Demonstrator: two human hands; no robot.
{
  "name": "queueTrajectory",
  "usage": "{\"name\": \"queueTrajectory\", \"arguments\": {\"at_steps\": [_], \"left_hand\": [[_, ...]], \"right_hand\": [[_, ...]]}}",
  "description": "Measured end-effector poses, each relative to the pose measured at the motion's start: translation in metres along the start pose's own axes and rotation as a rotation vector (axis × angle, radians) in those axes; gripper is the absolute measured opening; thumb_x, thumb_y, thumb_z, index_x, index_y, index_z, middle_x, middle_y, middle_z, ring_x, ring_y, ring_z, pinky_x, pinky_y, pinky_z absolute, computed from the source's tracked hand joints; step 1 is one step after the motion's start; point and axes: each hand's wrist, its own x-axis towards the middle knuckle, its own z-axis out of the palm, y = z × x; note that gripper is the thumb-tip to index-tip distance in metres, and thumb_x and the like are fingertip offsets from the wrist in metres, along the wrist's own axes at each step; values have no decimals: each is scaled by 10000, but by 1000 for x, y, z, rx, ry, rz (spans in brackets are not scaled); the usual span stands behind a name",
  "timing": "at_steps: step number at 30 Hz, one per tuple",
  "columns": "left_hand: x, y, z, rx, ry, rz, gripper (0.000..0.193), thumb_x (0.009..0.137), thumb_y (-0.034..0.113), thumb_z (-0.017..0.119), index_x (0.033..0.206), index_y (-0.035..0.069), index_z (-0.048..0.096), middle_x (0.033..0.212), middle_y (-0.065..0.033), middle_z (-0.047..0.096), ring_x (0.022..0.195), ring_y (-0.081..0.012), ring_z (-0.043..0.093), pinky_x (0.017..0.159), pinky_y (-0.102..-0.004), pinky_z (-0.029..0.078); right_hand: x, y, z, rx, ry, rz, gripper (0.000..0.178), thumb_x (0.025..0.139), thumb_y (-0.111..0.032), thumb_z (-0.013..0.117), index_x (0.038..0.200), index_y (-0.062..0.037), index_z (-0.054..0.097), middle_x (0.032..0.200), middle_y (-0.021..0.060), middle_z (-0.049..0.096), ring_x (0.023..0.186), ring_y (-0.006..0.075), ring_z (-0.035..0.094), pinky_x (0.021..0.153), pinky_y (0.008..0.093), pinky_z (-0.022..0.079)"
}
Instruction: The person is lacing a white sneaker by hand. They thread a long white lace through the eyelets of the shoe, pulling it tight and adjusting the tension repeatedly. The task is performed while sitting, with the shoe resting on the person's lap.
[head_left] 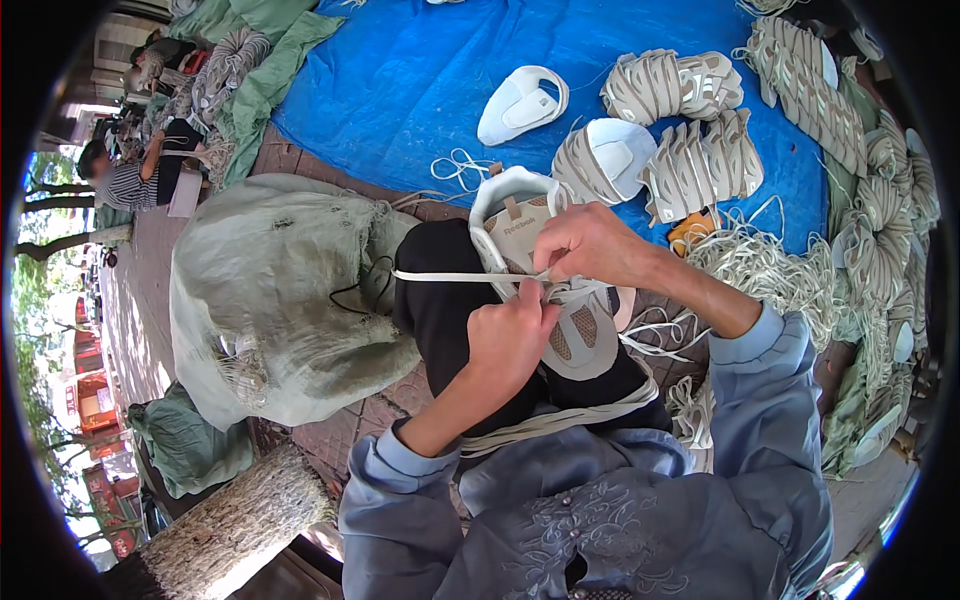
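Observation:
A beige and white shoe upper (583,347) without a sole lies across my dark-clad lap, its heel opening facing away from me. My right hand (592,245) is closed in a pinch on the lace, over the upper's tongue. Just below and to the left, my left hand (507,335) is also closed, thumb and fingers pinching at the same lacing. A flat off-white shoelace (450,277) stretches leftward from between the hands over my knee. Both fingertips nearly meet at the eyelets, so the exact hold is partly hidden. More loose laces (570,418) lie across my lap.
A blue tarp (400,90) ahead bears stacked shoe uppers (705,165) and a single white upper (522,105). A heap of laces (775,280) lies at right, beside bundled uppers (805,95). A pale sack (280,300) stands left; a seated person (140,175) is farther off.

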Motion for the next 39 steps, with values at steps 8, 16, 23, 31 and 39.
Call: {"name": "queueTrajectory", "arguments": {"at_steps": [8,16,23,31,39], "left_hand": [[13,-20,-27,-593,-307,-56,105,713,81,641,755,41,554,611,-1,530,528,-42,467,494,-215,383],[25,-31,-46,-1200,-600,-329,126,819,125,571,847,3,554,661,-18,517,464,-32,380,394,-172,287],[16,-39,-53,-1213,-618,-345,174,824,170,572,865,0,567,652,-11,501,469,-27,370,400,-158,280],[8,-43,-49,-894,-386,-125,81,792,94,593,830,23,606,702,-5,529,542,-28,426,462,-163,319],[-8,-48,-36,-660,-86,24,65,744,-2,600,809,6,597,791,-30,559,620,-65,493,540,-200,390]], "right_hand": [[-2,0,1,45,-12,43,148,579,-35,657,716,-58,610,666,49,579,632,178,571,570,296,436],[-4,0,1,15,-5,52,168,569,-40,677,724,-59,615,669,54,582,637,182,574,576,299,439],[-3,0,1,22,-22,79,166,581,-33,676,734,-55,616,684,55,587,643,181,578,587,297,443],[-6,-4,-3,182,-2,117,129,599,-7,655,722,-27,623,659,30,598,607,107,564,569,248,432],[-33,26,-43,933,280,259,141,549,29,611,688,6,597,656,126,602,586,183,583,588,267,456]]}}
